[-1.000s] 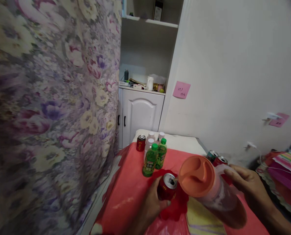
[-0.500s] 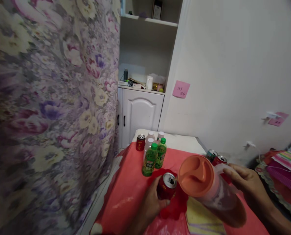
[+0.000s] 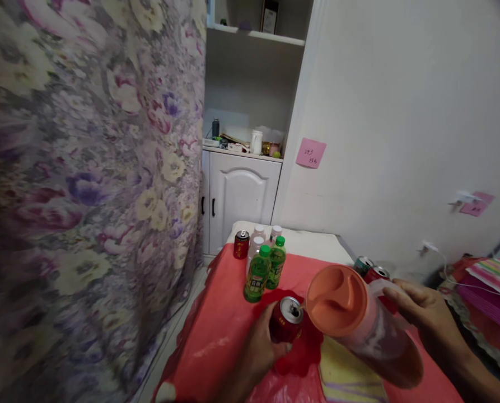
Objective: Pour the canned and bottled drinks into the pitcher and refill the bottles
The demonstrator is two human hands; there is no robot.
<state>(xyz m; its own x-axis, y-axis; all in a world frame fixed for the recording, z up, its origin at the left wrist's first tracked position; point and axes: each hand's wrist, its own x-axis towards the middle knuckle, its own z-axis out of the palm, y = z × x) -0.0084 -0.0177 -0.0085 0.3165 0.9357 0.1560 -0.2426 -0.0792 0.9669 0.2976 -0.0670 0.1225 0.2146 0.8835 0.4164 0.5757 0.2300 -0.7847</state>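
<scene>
My left hand (image 3: 261,341) is wrapped round a dark red can (image 3: 286,323) with an opened top, standing over a red mat (image 3: 294,364). My right hand (image 3: 415,305) grips the handle of a clear pitcher (image 3: 384,341) with an orange lid (image 3: 337,300). The pitcher is tipped far over to the left, brown liquid inside, and a thin stream runs from its spout to the can's opening. Behind the can are two green bottles (image 3: 257,274), white-capped bottles (image 3: 276,230) and another red can (image 3: 241,245).
A yellow cloth (image 3: 350,372) lies under the pitcher on the red tablecloth (image 3: 208,336). More cans (image 3: 364,265) stand near my right hand. A flowered curtain (image 3: 90,196) hangs at the left; a white cabinet (image 3: 245,190) and wall are behind.
</scene>
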